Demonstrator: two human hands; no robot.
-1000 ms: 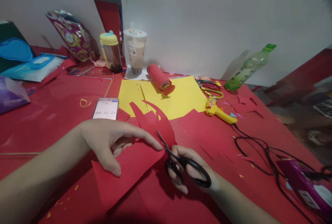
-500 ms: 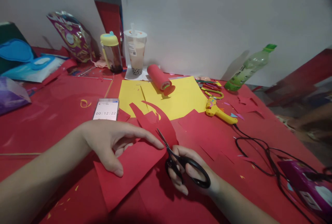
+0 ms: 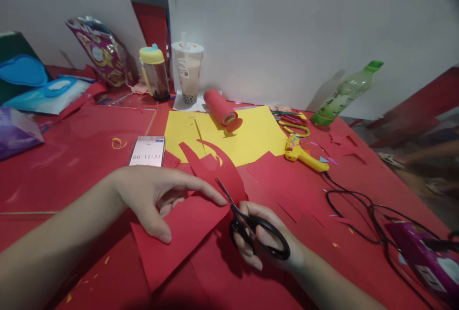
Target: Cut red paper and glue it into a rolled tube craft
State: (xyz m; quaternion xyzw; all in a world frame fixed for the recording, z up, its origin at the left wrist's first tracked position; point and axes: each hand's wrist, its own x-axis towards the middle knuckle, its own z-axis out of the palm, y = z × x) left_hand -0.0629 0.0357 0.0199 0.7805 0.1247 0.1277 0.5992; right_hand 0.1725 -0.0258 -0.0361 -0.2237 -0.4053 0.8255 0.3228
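Observation:
My left hand (image 3: 150,200) grips a sheet of red paper (image 3: 179,243), its thumb on top and its index finger stretched along the far edge. Black-handled scissors (image 3: 274,240) sit in my right hand (image 3: 265,224), with fingers through the loops. Their blades point away and to the left, close to my left fingertip and at the sheet's upper edge. A curved red strip (image 3: 229,171) arcs up beyond the blades. Behind it lies a yellow sheet (image 3: 247,142) with a red paper roll (image 3: 217,106) on it.
A phone (image 3: 147,152) showing a timer lies beyond my left hand. To the right are a yellow glue gun (image 3: 306,157), its black cable (image 3: 369,214) and a green bottle (image 3: 346,92). A milk tea cup (image 3: 190,73) and a yellow-lidded bottle (image 3: 155,73) stand at the back.
Almost nothing differs. The scissors and my right hand have shifted very slightly, and the paper stays in my left hand.

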